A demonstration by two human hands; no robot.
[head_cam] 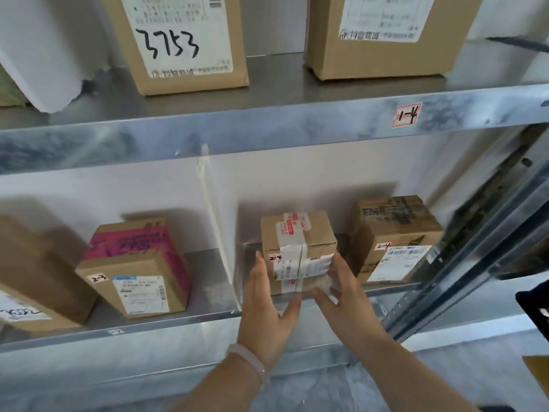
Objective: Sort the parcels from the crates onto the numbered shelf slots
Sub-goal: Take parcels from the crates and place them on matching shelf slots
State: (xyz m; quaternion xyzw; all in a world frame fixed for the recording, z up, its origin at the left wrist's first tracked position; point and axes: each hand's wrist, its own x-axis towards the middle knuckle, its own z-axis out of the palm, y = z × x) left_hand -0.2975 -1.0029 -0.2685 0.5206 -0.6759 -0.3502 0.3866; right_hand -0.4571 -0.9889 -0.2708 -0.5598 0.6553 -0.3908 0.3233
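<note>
1. Steel shelf rack [267, 135], two tiers in view; top tier holds a big carton marked "3753" [178, 40].
2. Lower tier, right of the clear divider [218, 233]: small taped parcel [297, 242] sits at the front edge, near a darker box tagged 2-4 [398, 236].
3. Left hand [267, 304] lies flat vs. the parcel's left side, right hand [347, 292] on its right side; fingers straight, pressing.
4. Tag "1-4" [406, 115] on the top rail.

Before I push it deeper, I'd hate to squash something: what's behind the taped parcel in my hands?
Above the taped parcel only the white back wall shows. The shelf directly behind it is covered by the parcel itself, so anything low there cannot be seen.
</note>
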